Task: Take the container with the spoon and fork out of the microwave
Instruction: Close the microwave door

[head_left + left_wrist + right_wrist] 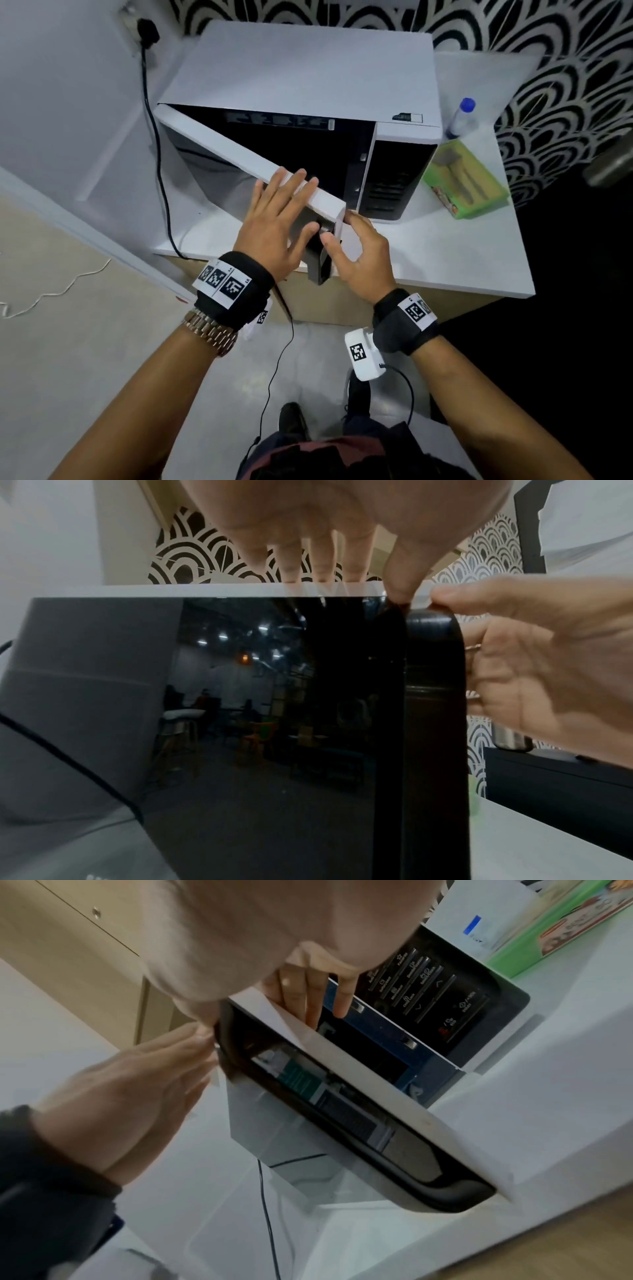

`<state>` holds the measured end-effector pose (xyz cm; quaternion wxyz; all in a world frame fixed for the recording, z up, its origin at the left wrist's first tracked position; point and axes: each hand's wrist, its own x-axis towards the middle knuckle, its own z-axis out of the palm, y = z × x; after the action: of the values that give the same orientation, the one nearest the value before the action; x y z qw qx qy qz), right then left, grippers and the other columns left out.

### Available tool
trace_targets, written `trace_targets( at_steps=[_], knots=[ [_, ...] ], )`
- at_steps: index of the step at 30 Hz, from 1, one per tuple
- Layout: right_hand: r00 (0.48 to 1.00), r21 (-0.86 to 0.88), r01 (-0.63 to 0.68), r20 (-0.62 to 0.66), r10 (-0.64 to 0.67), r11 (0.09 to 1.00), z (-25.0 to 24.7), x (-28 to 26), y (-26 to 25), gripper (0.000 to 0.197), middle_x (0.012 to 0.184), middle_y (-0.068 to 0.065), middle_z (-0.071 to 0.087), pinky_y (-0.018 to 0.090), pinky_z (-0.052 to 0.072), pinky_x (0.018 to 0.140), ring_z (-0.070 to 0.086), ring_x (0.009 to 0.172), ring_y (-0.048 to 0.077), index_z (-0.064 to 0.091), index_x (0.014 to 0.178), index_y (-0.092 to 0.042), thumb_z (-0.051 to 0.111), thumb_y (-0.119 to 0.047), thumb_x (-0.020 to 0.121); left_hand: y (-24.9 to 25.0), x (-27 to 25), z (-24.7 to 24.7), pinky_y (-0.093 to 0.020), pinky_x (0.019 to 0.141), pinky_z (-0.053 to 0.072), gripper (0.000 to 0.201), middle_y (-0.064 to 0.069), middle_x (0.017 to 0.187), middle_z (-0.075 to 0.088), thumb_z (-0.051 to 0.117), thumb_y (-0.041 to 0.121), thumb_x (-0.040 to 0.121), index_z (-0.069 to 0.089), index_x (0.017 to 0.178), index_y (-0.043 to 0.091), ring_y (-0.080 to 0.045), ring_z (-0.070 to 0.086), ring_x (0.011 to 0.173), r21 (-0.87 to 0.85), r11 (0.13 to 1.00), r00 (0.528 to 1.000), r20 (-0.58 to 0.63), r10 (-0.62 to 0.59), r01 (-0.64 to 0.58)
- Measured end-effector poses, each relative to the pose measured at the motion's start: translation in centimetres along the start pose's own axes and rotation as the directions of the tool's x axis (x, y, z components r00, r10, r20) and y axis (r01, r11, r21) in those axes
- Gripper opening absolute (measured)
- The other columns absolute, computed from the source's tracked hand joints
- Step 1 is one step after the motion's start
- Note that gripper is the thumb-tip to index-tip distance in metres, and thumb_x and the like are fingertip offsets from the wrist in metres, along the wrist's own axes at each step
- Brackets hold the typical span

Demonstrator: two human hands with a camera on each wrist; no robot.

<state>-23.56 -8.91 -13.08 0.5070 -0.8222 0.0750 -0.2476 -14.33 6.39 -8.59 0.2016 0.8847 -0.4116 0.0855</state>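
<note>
The white microwave stands on a white counter, its door swung partly open to the left. My left hand lies on the door's top edge with straight fingers. My right hand grips the door's free edge, thumb on the black handle and fingers behind the edge. A green container with utensils in it lies on the counter right of the microwave. The cavity is dark and I see nothing inside it.
A bottle with a blue cap stands behind the green container. The black control panel faces front right. A black power cable runs down the left wall onto the counter. Patterned black-and-white wall behind.
</note>
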Motion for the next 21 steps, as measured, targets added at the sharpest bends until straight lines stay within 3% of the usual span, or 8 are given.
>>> trace_targets(
  at_steps=[3, 10, 15, 18, 21],
  knots=[
    [0.998, 0.016, -0.019, -0.058, 0.019, 1.0, -0.9, 1.4, 0.5, 0.05, 0.128, 0.0, 0.065, 0.024, 0.048, 0.102, 0.06, 0.119, 0.009, 0.055, 0.136, -0.012, 0.067, -0.029, 0.091, 0.7, 2.0, 0.9, -0.042, 0.121, 0.001, 0.06, -0.003, 0.159, 0.025, 0.042, 0.04, 0.097, 0.026, 0.151, 0.021, -0.024, 0.011, 0.15, 0.041, 0.999, 1.0, -0.01, -0.017, 0.018],
    [0.994, -0.008, 0.1, -0.042, -0.101, 0.995, -3.0, 4.4, 1.2, 0.064, 0.148, 0.006, 0.049, 0.01, 0.03, 0.111, 0.04, 0.133, -0.009, 0.037, 0.148, -0.004, 0.065, -0.011, 0.091, 1.6, 5.1, 2.8, -0.041, 0.12, 0.0, 0.064, -0.006, 0.161, 0.018, 0.047, 0.017, 0.093, 0.022, 0.152, 0.017, -0.025, 0.008, 0.151, 0.036, 0.997, 0.997, -0.03, -0.066, 0.067],
    [0.979, -0.118, 0.194, -0.04, -0.199, 0.974, -2.8, 5.3, 1.9, 0.061, 0.156, 0.017, 0.035, 0.029, 0.027, 0.122, 0.032, 0.148, 0.022, 0.037, 0.147, 0.005, 0.06, -0.001, 0.09, 1.7, 6.8, 3.1, -0.045, 0.121, 0.003, 0.07, -0.01, 0.161, 0.017, 0.05, 0.013, 0.089, 0.021, 0.152, 0.013, -0.027, 0.009, 0.15, 0.042, 0.998, 0.999, -0.014, -0.035, 0.036],
    [0.965, -0.244, 0.245, -0.035, -0.261, 0.938, -2.2, 6.5, 2.4, 0.059, 0.158, 0.024, 0.028, 0.047, 0.029, 0.121, 0.025, 0.15, 0.032, 0.036, 0.146, 0.008, 0.056, 0.0, 0.091, 1.0, 8.0, 3.2, -0.045, 0.121, 0.001, 0.075, -0.009, 0.162, 0.016, 0.054, 0.02, 0.087, 0.019, 0.153, 0.014, -0.026, 0.008, 0.151, 0.053, 0.999, 1.0, 0.031, 0.003, -0.005],
    [0.956, -0.419, 0.268, 0.003, -0.294, 0.868, -1.6, 7.7, 2.6, 0.059, 0.158, 0.026, 0.027, 0.054, 0.024, 0.12, 0.022, 0.15, 0.037, 0.035, 0.146, 0.008, 0.056, -0.007, 0.092, 0.0, 9.0, 3.2, -0.045, 0.121, -0.001, 0.08, -0.008, 0.162, 0.014, 0.058, 0.027, 0.085, 0.017, 0.153, 0.013, -0.025, 0.007, 0.151, 0.095, 0.994, 0.996, 0.075, 0.041, -0.048]
  ],
)
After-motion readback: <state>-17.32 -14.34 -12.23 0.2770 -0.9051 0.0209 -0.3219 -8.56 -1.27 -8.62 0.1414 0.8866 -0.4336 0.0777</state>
